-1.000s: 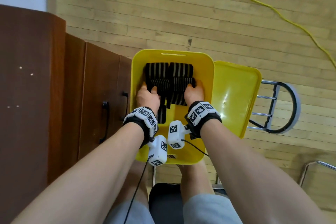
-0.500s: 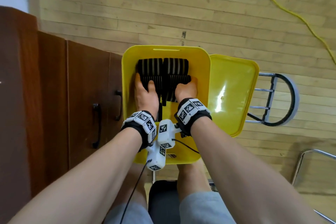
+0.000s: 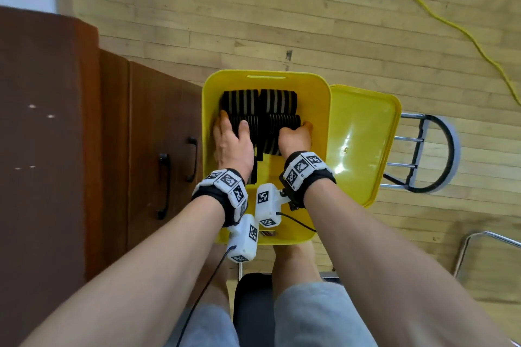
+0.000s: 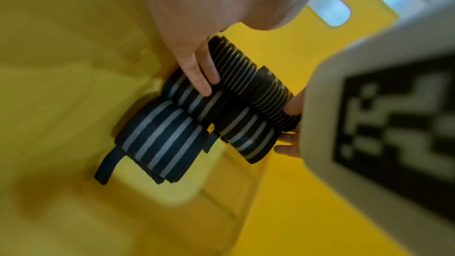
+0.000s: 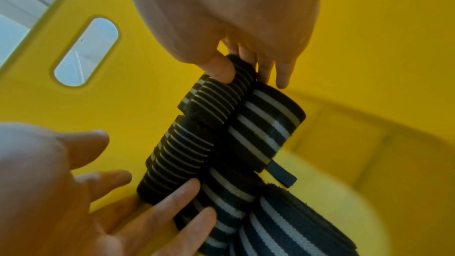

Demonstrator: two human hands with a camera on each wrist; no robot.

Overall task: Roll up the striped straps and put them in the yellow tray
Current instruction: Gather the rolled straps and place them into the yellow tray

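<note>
Several rolled black-and-white striped straps (image 3: 277,100) lie packed at the far end of the yellow tray (image 3: 265,74). Wide-striped rolls (image 4: 160,135) sit beyond finer-striped rolls (image 4: 246,71). My left hand (image 3: 231,128) lies on the left rolls, its straight fingers (image 4: 197,73) pressing on them; the right wrist view shows the left hand (image 5: 147,192) spread. My right hand (image 3: 296,132) pinches the end of a fine-striped roll (image 5: 216,100) between thumb and fingers (image 5: 283,77). A flat strap tail (image 3: 255,169) runs back under the left wrist.
The tray's yellow lid (image 3: 361,135) lies against its right side. A brown cabinet (image 3: 84,149) with black handles stands close on the left. Metal chair frames (image 3: 428,155) and a yellow cable (image 3: 451,22) are on the wooden floor at the right.
My left hand has slid forward along the left side of the rolls and its fingers now lie over them. My right hand has stayed at the near right roll.
</note>
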